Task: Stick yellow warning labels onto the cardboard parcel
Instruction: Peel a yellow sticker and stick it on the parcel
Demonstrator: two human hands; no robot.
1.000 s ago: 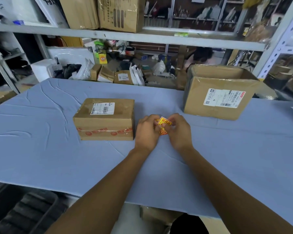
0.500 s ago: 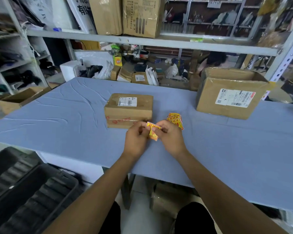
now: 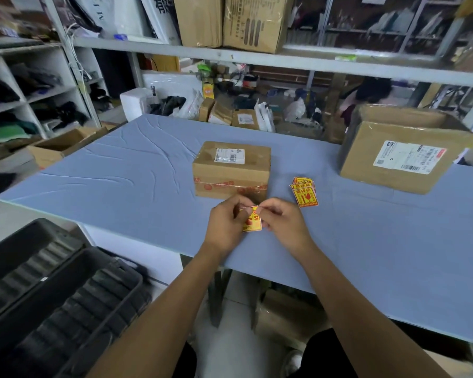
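Observation:
A small cardboard parcel (image 3: pixel 231 170) with a white shipping label and red printed tape sits on the blue table (image 3: pixel 120 173). Just in front of it, my left hand (image 3: pixel 225 225) and my right hand (image 3: pixel 283 223) together pinch one yellow warning label (image 3: pixel 251 222) by its top edge, and it hangs down between them. A small stack of more yellow labels (image 3: pixel 304 191) lies on the table to the right of the parcel.
A larger cardboard box (image 3: pixel 399 154) with a white label stands at the back right of the table. Black plastic crates (image 3: pixel 52 296) sit on the floor at the left. Cluttered shelves and more boxes fill the background.
The camera view has shifted left and back. My hands drew closer to me and the label now hangs vertically; the label stack has come into view on the table.

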